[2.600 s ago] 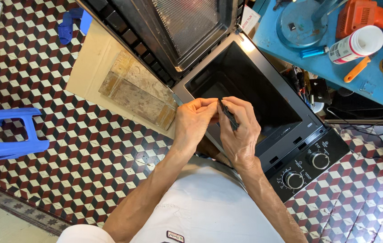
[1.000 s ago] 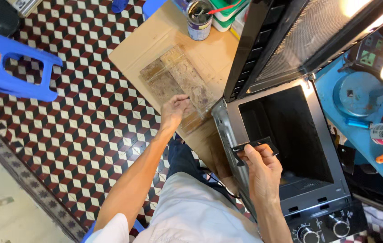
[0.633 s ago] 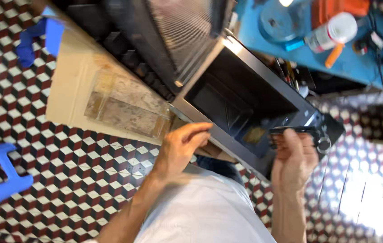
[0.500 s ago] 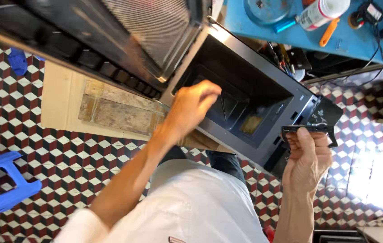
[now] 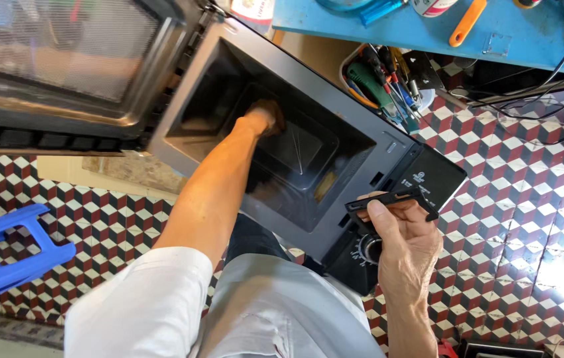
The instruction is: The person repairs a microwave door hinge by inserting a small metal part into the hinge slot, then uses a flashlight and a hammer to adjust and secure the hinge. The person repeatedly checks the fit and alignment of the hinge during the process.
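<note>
Left hand (image 5: 265,118) reaching deep inside the open grey metal microwave cavity (image 5: 282,159), frame centre; grip hidden, can't tell. Right hand (image 5: 408,242) pinching a flat black plastic bracket (image 5: 391,201), lower right, by the black control panel (image 5: 421,185) bearing a small white label.

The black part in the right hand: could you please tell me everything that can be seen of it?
The black part is a thin, flat, elongated strip, apparently plastic, with a slot along its length and slightly widened ends. It lies roughly level, tilted up a little to the right, in front of the microwave's control panel. The right hand grips it from below, thumb pressed on its left end. Nothing else touches it.
</note>
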